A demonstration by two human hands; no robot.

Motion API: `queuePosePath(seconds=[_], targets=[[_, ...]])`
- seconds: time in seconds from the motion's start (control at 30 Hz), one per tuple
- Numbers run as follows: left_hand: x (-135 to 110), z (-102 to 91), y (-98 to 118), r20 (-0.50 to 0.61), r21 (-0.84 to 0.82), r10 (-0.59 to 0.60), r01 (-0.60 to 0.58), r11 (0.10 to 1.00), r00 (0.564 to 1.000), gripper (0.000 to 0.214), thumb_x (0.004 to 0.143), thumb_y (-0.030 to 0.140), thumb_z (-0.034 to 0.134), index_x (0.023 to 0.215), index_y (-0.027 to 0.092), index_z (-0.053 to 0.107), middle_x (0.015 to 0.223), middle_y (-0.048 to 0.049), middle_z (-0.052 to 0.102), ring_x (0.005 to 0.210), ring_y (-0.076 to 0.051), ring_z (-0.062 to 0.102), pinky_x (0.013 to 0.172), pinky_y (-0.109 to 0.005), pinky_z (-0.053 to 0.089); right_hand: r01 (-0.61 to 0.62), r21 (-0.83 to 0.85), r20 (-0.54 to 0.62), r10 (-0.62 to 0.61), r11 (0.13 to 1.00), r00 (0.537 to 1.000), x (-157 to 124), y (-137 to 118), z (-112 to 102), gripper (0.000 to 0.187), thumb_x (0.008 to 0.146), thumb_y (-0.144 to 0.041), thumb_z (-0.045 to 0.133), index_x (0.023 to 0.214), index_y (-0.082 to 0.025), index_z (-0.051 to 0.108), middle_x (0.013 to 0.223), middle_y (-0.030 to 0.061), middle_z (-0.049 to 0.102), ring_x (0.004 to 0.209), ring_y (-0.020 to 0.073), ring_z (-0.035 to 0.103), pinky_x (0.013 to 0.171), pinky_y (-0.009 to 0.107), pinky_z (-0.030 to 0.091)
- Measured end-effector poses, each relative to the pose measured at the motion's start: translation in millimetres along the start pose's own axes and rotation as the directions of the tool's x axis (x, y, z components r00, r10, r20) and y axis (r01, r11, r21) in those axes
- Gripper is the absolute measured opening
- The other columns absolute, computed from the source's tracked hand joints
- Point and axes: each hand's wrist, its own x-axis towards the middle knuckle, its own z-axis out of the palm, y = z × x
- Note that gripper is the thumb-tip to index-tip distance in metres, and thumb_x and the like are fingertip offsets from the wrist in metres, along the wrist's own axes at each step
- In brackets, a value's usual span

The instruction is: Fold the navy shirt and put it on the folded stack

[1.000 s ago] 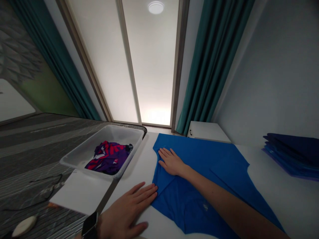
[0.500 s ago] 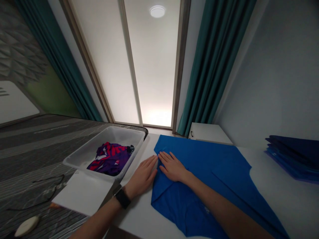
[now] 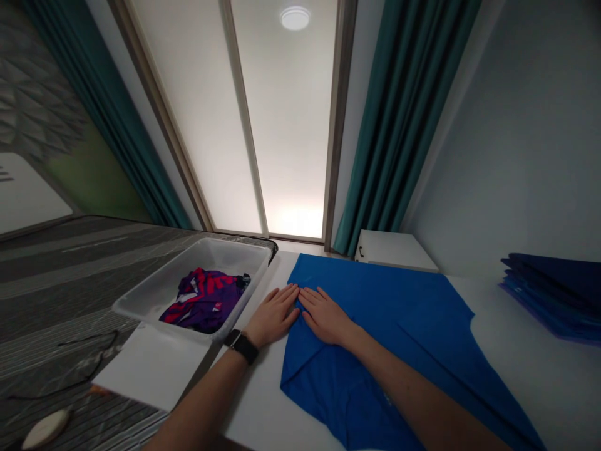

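Observation:
A blue shirt (image 3: 389,294) lies spread on the white table (image 3: 263,388), its near left part folded over and somewhat wrinkled. My right hand (image 3: 326,315) rests flat on the fabric near its left edge, fingers stretched out. Beside it, my left hand (image 3: 273,315) lies flat with fingers extended at that same edge, its fingertips meeting those of the right. A dark watch (image 3: 241,346) is on the left wrist. Neither hand grips the cloth.
A translucent plastic bin (image 3: 141,300) holding a crumpled purple and red garment (image 3: 204,302) stands to the left. Folded blue garments (image 3: 554,297) are stacked at the far right. A white cabinet (image 3: 394,249) sits behind the table, and a white sheet or board (image 3: 153,369) lies below the bin.
My left hand has shifted slightly right and forward, its fingertips now over the shirt's left edge. That edge has spread a little to the left. My right hand stays almost in place.

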Motion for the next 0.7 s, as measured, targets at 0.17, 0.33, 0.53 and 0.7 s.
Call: queuePosePath(seconds=[0.17, 0.33, 0.53, 0.7], targets=[[1.5, -2.0, -1.2, 0.06, 0.047, -0.002, -0.001, 0.999, 0.998, 0.051, 0.099, 0.034, 0.031, 0.148, 0.019, 0.033, 0.154, -0.0067, 0.034, 0.143, -0.018, 0.029, 0.117, -0.041, 0.023, 0.095, 0.089, -0.038, -0.092, 0.992, 0.995, -6.5, 0.7, -2.8, 0.056, 0.083, -0.011, 0.042, 0.138, -0.012, 0.05, 0.145, 0.0101, 0.048, 0.137, 0.02, 0.037, 0.117, 0.042, 0.023], [0.3, -2.1, -1.6, 0.083, 0.083, 0.008, -0.015, 0.996, 0.997, 0.052, 0.099, 0.03, 0.029, 0.149, 0.018, 0.031, 0.155, -0.0065, 0.031, 0.144, -0.017, 0.027, 0.118, -0.041, 0.022, 0.12, 0.097, -0.033, -0.117, 0.988, 0.993, -8.0, 3.2, -1.0, 0.058, 0.08, -0.01, 0.044, 0.138, -0.015, 0.05, 0.145, 0.0101, 0.048, 0.137, 0.0215, 0.037, 0.116, 0.046, 0.025], [-1.1, 1.3, -3.2, 0.045, 0.078, 0.015, -0.018, 0.997, 0.999, 0.053, 0.101, 0.042, 0.025, 0.15, 0.02, 0.029, 0.155, -0.0064, 0.03, 0.144, -0.019, 0.027, 0.117, -0.042, 0.022, 0.142, 0.143, -0.102, -0.128, 0.98, 0.986, -8.1, 5.1, -3.1, 0.049, 0.083, -0.009, 0.044, 0.128, -0.018, 0.06, 0.137, 0.0088, 0.056, 0.132, 0.0207, 0.045, 0.114, 0.044, 0.028], [-1.6, 1.0, -5.9, 0.039, 0.057, 0.044, -0.046, 0.997, 0.998, 0.062, 0.098, 0.051, 0.034, 0.151, 0.021, 0.025, 0.156, -0.0082, 0.028, 0.144, -0.021, 0.026, 0.117, -0.043, 0.021, 0.166, 0.192, -0.153, -0.138, 0.967, 0.979, -8.1, 8.6, -4.6, 0.04, 0.081, -0.008, 0.046, 0.11, -0.02, 0.071, 0.125, 0.0065, 0.064, 0.121, 0.0196, 0.053, 0.11, 0.04, 0.035]])
